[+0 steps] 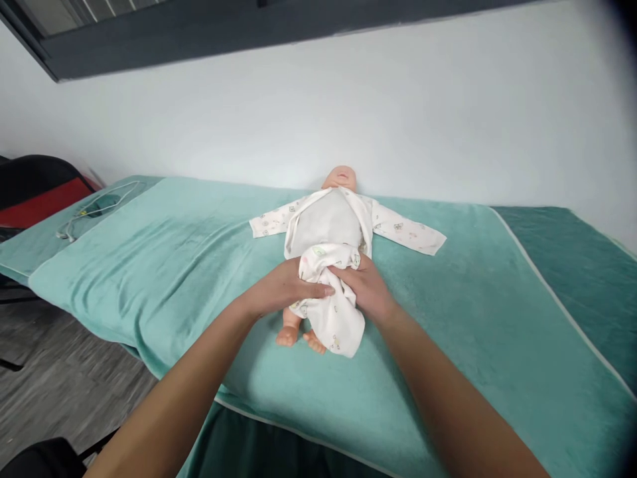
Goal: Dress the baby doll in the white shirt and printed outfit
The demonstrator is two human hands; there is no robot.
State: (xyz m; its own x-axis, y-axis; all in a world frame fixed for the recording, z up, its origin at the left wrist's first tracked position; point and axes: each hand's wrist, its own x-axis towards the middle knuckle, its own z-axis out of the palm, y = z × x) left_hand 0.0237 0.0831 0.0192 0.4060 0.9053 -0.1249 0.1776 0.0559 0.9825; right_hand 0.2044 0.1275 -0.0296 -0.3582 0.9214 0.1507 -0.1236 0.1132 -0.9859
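A baby doll (341, 176) lies on its back with its head toward the wall. Over its torso spreads a white printed baby shirt (405, 228), front parted, sleeves stretched to both sides. My left hand (288, 287) and my right hand (365, 282) grip bunched white printed baby pants (338, 325) above the doll's lower body. The thumbs of both hands press into the fabric from above. One part of the pants hangs loose toward me, covering some of the doll's legs. Both doll feet (287, 335) show below the cloth. The other fingers are mostly hidden.
A teal cover (497, 318) lies over the bed, which stands against a white wall (398, 106). A pale cord (94, 209) rests at the left end. Beyond that end is a black and red chair (40, 189). The bed's front edge is close to me.
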